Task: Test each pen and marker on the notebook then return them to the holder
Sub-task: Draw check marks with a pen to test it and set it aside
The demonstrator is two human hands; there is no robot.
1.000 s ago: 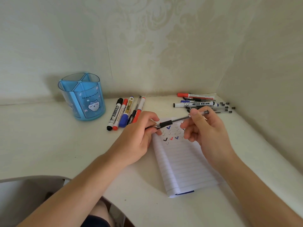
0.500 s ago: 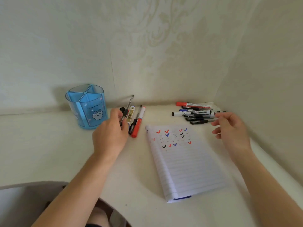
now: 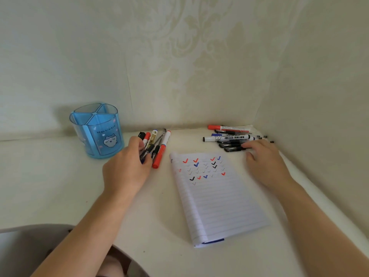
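Note:
A lined notebook (image 3: 217,200) lies open on the white desk, its top rows filled with red, blue and black ticks. The blue divided holder (image 3: 97,130) stands empty at the back left. Beside it lies a row of markers, among them a red-and-white marker (image 3: 162,151). My left hand (image 3: 127,168) is over that row and pinches a black pen (image 3: 148,151) low among the markers. At the back right is a pile of pens and markers (image 3: 227,138). My right hand (image 3: 263,162) reaches to that pile with straight fingers, fingertips touching a black pen (image 3: 232,149).
Walls close off the desk at the back and on the right (image 3: 309,116), making a corner behind the right pile. Bare desk surface (image 3: 50,176) stretches left and in front of the holder. A grey chair edge (image 3: 24,236) shows at the bottom left.
Both hands held the black pen over the notebook a second ago. My left hand then carried it to the left marker row and lowered it; my right hand moved to the right pile.

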